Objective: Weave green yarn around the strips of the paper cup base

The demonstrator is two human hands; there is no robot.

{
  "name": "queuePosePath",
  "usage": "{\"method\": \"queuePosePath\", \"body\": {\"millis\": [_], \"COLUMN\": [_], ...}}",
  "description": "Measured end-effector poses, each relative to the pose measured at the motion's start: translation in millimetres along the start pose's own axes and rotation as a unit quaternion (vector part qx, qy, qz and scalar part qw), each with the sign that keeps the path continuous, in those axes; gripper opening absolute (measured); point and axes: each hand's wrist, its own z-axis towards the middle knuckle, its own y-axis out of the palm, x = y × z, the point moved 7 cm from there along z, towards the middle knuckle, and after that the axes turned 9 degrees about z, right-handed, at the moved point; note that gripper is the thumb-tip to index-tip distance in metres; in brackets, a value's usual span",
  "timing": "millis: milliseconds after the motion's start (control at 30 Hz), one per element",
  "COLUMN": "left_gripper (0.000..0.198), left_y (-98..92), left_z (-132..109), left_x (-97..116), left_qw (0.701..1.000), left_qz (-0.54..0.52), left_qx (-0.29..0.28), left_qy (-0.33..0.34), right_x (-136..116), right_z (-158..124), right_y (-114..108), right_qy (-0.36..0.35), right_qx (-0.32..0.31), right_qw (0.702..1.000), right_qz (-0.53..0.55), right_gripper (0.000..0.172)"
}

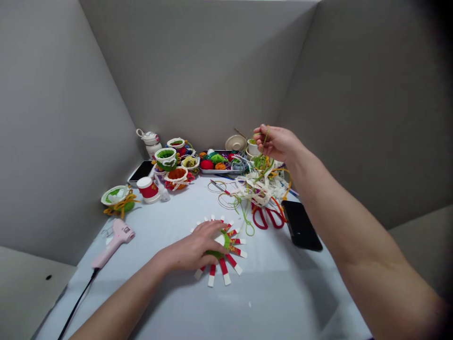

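A paper cup cut into strips (223,272) lies spread like a sun on the table, its strips red with white ends. Green yarn (227,240) rings its white centre. Across the left part of it rests my left hand (200,243), fingers stretched out and palm down, hiding several strips. My right hand (274,141) is raised toward the back right, fingers pinched on a strand of green yarn (266,134). Below that hand sits a tangle of white, green and orange yarn scraps (264,184). Loops of green yarn (249,229) trail between the tangle and the cut cup.
Red-handled scissors (268,218) and a black phone (301,225) lie at right. A pink glue gun (115,241) with its cord is at left. Behind are a red-and-white paper cup (148,190), several yarn-woven baskets (177,175), a tray of yarn balls (215,171) and a white bottle (152,144).
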Motion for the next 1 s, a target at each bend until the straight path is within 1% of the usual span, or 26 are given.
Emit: {"method": "queuePosePath", "body": {"millis": [33,67,100,167,233,300,367,400,433,467,500,567,700,800,900,1000], "left_gripper": [0.048,0.046,0.047,0.062,0.075,0.081,0.075,0.068,0.058,0.050,0.043,0.037,0.036,0.034,0.031,0.033], "left_y": [-6.8,-16.0,-27.5,-51.8,-70.1,-78.3,-78.8,-77.8,-76.6,-75.2,-73.3,-67.5,-53.3,-44.0,-36.0,-33.8], "left_z": [1,4,11,35,70,107,135,142,142,138,128,99,30,-11,-36,-42], "left_x": [0,-3,-7,-19,-31,-40,-44,-45,-47,-50,-54,-68,-106,-127,-135,-139], "left_qw": [1.000,0.999,0.994,0.973,0.935,0.883,0.834,0.814,0.806,0.801,0.794,0.775,0.721,0.681,0.658,0.659], "left_qz": [-0.017,-0.044,-0.076,-0.143,-0.238,-0.355,-0.449,-0.480,-0.488,-0.491,-0.494,-0.502,-0.514,-0.505,-0.488,-0.469], "left_qx": [0.007,0.030,0.068,0.158,0.228,0.260,0.264,0.267,0.272,0.279,0.289,0.311,0.372,0.432,0.471,0.483], "left_qy": [-0.002,-0.013,-0.036,-0.087,-0.130,-0.166,-0.182,-0.188,-0.196,-0.200,-0.206,-0.226,-0.280,-0.308,-0.327,-0.334], "right_x": [4,7,10,16,23,28,33,35,36,36,35,30,15,3,-5,-5], "right_z": [-2,-3,-5,-8,-11,-13,-12,-10,-7,-3,2,15,43,62,77,90], "right_y": [2,5,8,15,25,35,41,42,40,35,29,9,-37,-66,-84,-89], "right_qy": [0.011,0.020,0.029,0.044,0.055,0.060,0.060,0.059,0.057,0.052,0.045,0.026,-0.007,-0.033,-0.062,-0.091], "right_qx": [-0.006,-0.013,-0.019,-0.032,-0.051,-0.073,-0.086,-0.087,-0.083,-0.076,-0.065,-0.034,0.028,0.066,0.091,0.084], "right_qw": [1.000,0.999,0.998,0.996,0.995,0.993,0.993,0.993,0.994,0.995,0.997,0.999,0.999,0.996,0.991,0.987], "right_qz": [0.016,0.030,0.043,0.063,0.070,0.065,0.052,0.045,0.038,0.031,0.023,0.008,-0.023,-0.045,-0.071,-0.106], "right_gripper": [0.029,0.029,0.029,0.030,0.031,0.030,0.028,0.027,0.026,0.025,0.025,0.026,0.027,0.028,0.028,0.032]}}
